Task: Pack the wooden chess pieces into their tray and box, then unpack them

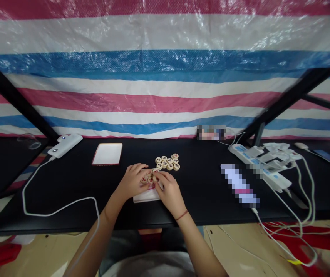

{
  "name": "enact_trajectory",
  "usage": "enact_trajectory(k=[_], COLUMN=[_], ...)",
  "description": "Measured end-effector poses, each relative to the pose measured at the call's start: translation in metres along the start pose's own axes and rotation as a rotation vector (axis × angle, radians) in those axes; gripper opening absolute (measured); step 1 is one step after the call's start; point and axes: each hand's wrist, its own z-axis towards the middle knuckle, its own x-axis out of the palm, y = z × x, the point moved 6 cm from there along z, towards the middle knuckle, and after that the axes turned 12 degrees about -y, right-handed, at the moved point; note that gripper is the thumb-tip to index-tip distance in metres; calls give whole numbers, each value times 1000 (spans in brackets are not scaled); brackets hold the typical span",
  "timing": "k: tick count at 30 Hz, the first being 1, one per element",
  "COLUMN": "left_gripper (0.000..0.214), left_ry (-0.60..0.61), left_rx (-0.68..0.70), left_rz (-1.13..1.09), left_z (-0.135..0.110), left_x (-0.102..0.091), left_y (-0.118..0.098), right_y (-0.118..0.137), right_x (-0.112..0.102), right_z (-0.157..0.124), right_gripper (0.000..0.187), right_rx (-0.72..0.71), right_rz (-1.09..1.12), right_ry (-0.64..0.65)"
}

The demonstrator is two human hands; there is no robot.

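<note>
Round cream Chinese chess pieces with red characters [144, 179] sit over a shallow white box [145, 197] near the table's front edge. My left hand [132, 181] curls around their left side, fingers beyond them and thumb on the near side. From the right, my right hand [169, 189] closes its thumb and fingers on a red-marked piece [155, 172] in the same group. Fingers cover part of these pieces and of the box. Just beyond my right hand lies a cluster of several more Chinese chess pieces [170, 161], mostly with dark characters.
A white-lined box lid [107, 154] lies at the left, near a white power bank [66, 146] with a cable. On the right are a blurred-out phone-like object [240, 185], a loaded power strip [274, 177] and tangled cables. Striped sheeting [153, 102] hangs behind the black table.
</note>
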Motion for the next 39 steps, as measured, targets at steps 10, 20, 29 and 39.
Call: enact_trajectory(k=[10, 20, 29, 39], left_gripper=[54, 52, 47, 38], left_ry=[85, 76, 81, 145], left_rx=[-77, -47, -52, -124], left_rz=[-121, -137, -25, 156], left_z=[-5, -5, 11, 29], left_x=[14, 11, 12, 35], left_y=[14, 12, -2, -20], right_y=[1, 3, -89, -108], right_x=[11, 11, -34, 0], right_z=[-2, 12, 101, 123], right_gripper=[17, 18, 42, 34], right_rx=[-82, -105, 348, 487], right_rz=[-239, -157, -532, -676], right_ry=[119, 185, 142, 490])
